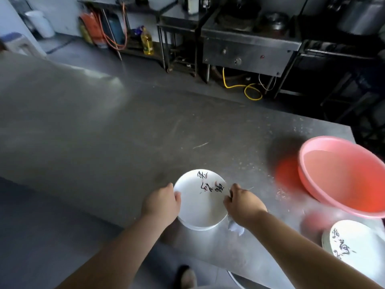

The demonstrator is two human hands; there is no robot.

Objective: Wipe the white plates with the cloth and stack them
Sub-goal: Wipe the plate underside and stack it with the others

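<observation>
Fingers of the left hand [164, 202] gripped the rim of the top plate [201, 200] on a stack at lower centre of the steel surface [104, 132]; the right hand [242, 202] held the opposite rim with the cloth [235, 227] bunched beneath. Glazed ware, judged stiff, slippery, breakable; best held at rims.

Cloth [235, 227] mostly hidden under right hand [242, 202], only a white corner shows. Left hand [163, 202] covers left rim of top plate [201, 202]; stack count below unclear. Second plates [358, 249] cut off by right edge. Pink basin [341, 176] cropped at right. Shoe [187, 277] blurred at bottom edge. Plate lettering unreadable.
</observation>
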